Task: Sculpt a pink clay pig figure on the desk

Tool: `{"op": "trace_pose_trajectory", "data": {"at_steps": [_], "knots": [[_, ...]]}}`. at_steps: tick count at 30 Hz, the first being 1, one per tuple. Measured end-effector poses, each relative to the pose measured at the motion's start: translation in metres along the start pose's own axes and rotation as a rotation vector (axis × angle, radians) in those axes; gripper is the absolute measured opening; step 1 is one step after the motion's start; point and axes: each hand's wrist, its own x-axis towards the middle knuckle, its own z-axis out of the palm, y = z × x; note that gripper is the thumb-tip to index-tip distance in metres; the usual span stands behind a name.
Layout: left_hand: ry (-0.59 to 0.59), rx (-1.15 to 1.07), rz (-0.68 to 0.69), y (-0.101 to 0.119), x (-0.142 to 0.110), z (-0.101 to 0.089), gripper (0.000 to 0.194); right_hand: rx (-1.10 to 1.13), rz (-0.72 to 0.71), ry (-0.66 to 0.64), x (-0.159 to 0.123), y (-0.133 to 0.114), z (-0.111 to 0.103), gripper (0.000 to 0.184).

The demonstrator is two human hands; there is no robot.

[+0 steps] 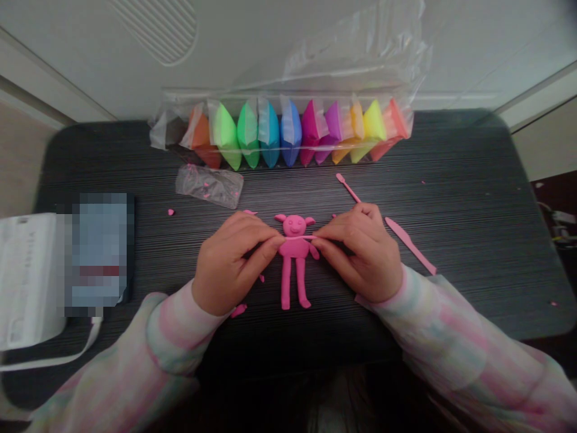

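Observation:
A pink clay figure (pixel 295 248) with ears, a snout, a body and two long legs lies flat on the dark table. Across its neck stretches a thin pink clay strip (pixel 299 237). My left hand (pixel 237 258) pinches the strip's left end between thumb and finger, and my right hand (pixel 363 249) pinches the right end. One arm of the figure shows beneath my right fingertips; the other side is partly covered by my left fingers. Just beyond my right hand lies a pink modelling tool (pixel 348 187), partly hidden by it. A pink plastic knife (pixel 410 245) rests to the right.
Several colourful clay packets (pixel 270 135) stand in a clear bag along the back edge. In front of them lies a clear plastic wrapper (pixel 210 185) with pink bits. At left are a blurred-out device (pixel 99 246), a white box (pixel 29 279) and a white cable (pixel 54 361).

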Motion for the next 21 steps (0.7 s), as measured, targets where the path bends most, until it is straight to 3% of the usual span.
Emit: {"op": "trace_pose_trajectory", "data": {"at_steps": [21], "knots": [[0.022, 0.008, -0.014, 0.0004, 0.0019, 0.0009, 0.006, -0.008, 0.007, 0.033, 0.0, 0.0006, 0.0025, 0.002]]}}
